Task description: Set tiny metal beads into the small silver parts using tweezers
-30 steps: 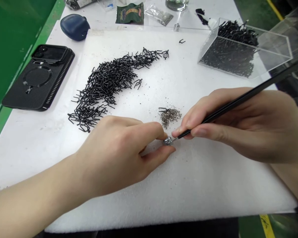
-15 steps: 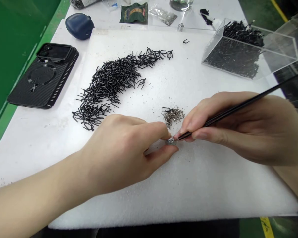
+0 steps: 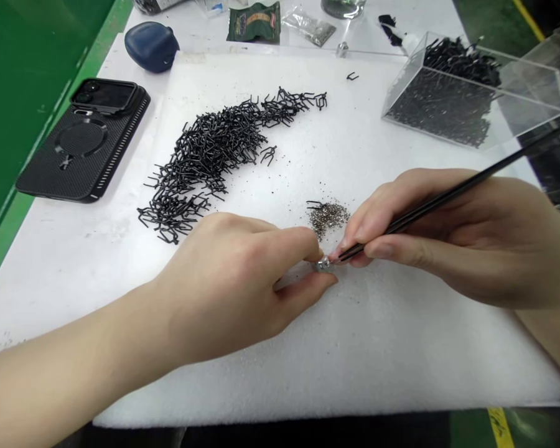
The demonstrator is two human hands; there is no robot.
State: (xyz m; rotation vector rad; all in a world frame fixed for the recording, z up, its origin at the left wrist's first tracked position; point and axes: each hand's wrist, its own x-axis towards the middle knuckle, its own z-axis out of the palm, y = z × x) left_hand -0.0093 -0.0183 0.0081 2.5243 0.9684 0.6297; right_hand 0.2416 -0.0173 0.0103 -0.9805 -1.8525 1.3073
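Between thumb and forefinger, my left hand [image 3: 242, 280] grips a small shiny metal part [image 3: 323, 264] just above the white foam sheet [image 3: 382, 354]. Fingertips hide much of that part. My right hand [image 3: 462, 236] holds black tweezers [image 3: 429, 208] like a pen, their tips against the metal part. Whether the tips pinch anything is too small to tell. Just beyond the hands lies a little heap of tiny metallic bits [image 3: 327, 218], with a black forked piece at its left edge. Farther left spreads a large pile of black forked pieces [image 3: 219, 143].
A clear plastic box [image 3: 532, 112] of black pieces stands at back right. At left lie a black phone [image 3: 81, 143] and a dark blue case [image 3: 150, 47]. Along the back are a green packet [image 3: 254, 23], a clear bag [image 3: 310, 26] and a glass container [image 3: 343, 7].
Both hands keep their grips, and the tweezer tips stay at the metal part. The metal part looks slightly turned. The whole view has shifted a little.
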